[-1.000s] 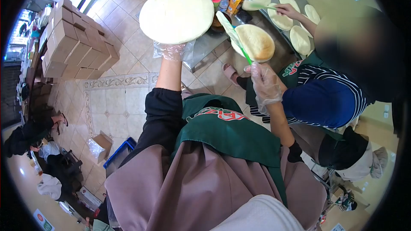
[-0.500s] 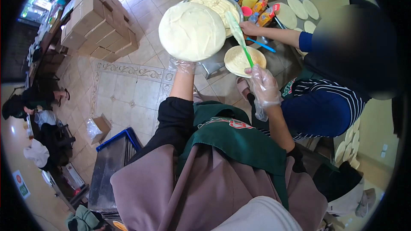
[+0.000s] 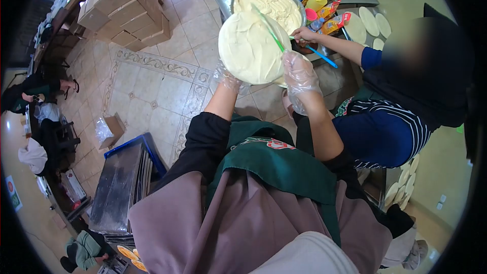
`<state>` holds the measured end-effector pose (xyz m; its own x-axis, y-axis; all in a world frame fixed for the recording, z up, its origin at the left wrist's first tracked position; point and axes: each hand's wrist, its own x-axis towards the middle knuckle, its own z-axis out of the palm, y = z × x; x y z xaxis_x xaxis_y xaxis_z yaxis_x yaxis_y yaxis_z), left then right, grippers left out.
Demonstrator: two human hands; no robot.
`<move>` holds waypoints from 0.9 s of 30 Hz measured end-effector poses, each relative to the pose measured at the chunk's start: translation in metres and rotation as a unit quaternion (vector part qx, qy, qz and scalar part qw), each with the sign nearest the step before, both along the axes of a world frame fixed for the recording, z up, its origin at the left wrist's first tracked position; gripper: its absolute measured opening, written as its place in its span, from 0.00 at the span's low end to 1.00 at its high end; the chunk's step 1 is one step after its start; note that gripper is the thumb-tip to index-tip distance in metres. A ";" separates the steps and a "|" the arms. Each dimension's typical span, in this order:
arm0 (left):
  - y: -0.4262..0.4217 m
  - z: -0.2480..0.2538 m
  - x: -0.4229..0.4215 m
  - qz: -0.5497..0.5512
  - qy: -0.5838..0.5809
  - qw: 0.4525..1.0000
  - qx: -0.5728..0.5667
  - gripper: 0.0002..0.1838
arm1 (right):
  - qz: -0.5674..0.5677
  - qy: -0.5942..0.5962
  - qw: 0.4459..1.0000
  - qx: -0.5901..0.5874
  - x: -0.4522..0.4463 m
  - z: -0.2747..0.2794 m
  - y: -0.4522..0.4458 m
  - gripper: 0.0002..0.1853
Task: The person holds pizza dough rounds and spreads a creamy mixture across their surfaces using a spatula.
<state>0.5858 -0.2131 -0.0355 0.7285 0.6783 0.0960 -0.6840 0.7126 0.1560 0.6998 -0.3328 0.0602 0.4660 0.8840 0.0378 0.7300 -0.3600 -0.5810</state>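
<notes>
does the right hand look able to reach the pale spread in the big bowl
Probably yes, with the spatula that the right hand holds: the pale spread lies uncovered in the bowl. The coated round overlaps the bowl's near edge in this view, though, and a co-worker's hand is close by.

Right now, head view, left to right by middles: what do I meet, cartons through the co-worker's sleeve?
Cartons → left hand → cream-topped round → right hand → blue handle → co-worker's blue sleeve. Green spatula left out: it overlaps the round.
</notes>
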 end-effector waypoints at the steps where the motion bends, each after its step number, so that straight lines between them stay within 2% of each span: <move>1: 0.003 -0.002 0.000 -0.019 -0.011 1.000 -0.013 0.31 | 0.018 -0.008 0.999 -0.036 -0.005 0.010 0.007 0.14; 2: 0.007 -0.004 0.001 -0.036 -0.020 0.999 -0.024 0.31 | 0.014 -0.009 0.999 -0.037 -0.008 0.015 0.012 0.14; 4: 0.016 -0.009 0.002 -0.058 -0.027 0.997 -0.040 0.31 | 0.122 -0.048 0.991 0.005 -0.014 0.022 0.021 0.15; 7: 0.032 -0.014 -0.001 -0.040 0.009 0.999 -0.014 0.31 | 0.160 -0.027 0.986 -0.046 -0.034 0.038 0.039 0.14; 11: 0.058 -0.027 0.004 -0.017 0.055 0.998 0.030 0.32 | 0.174 -0.042 0.982 -0.059 -0.042 0.038 0.049 0.15; 13: 0.077 -0.048 0.013 -0.078 -0.001 0.997 0.014 0.34 | 0.089 0.052 0.993 -0.054 -0.036 0.043 0.052 0.16; 14: 0.082 -0.045 0.015 -0.082 -0.003 0.997 0.012 0.34 | 0.085 0.050 0.994 -0.056 -0.026 0.035 0.054 0.16; 16: 0.088 -0.028 0.013 -0.092 0.019 0.996 -0.001 0.30 | -0.040 0.027 0.999 -0.019 -0.005 0.017 0.054 0.17; 17: 0.091 -0.019 0.013 -0.096 0.031 0.995 -0.006 0.28 | -0.044 0.025 0.999 -0.020 0.003 0.010 0.054 0.17; 19: 0.102 -0.012 0.018 -0.105 0.040 0.994 -0.012 0.27 | -0.186 -0.026 0.977 -0.098 0.011 -0.001 0.055 0.18; 22: 0.118 -0.014 0.033 -0.119 0.056 0.991 0.008 0.26 | -0.143 -0.025 0.989 -0.040 0.011 -0.026 0.060 0.22; 25: 0.129 -0.020 0.045 -0.158 0.013 0.987 -0.012 0.26 | -0.145 -0.050 0.985 -0.080 -0.021 -0.008 0.080 0.22; 27: 0.136 -0.022 0.051 -0.192 -0.018 0.981 -0.031 0.26 | -0.117 -0.046 0.991 -0.046 -0.029 -0.017 0.087 0.21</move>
<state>0.6367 -0.0775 -0.0578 0.9279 0.3605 0.0946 -0.3684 0.9258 0.0851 0.6704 -0.2462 0.0435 0.6571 0.7537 0.0141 0.6685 -0.5739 -0.4730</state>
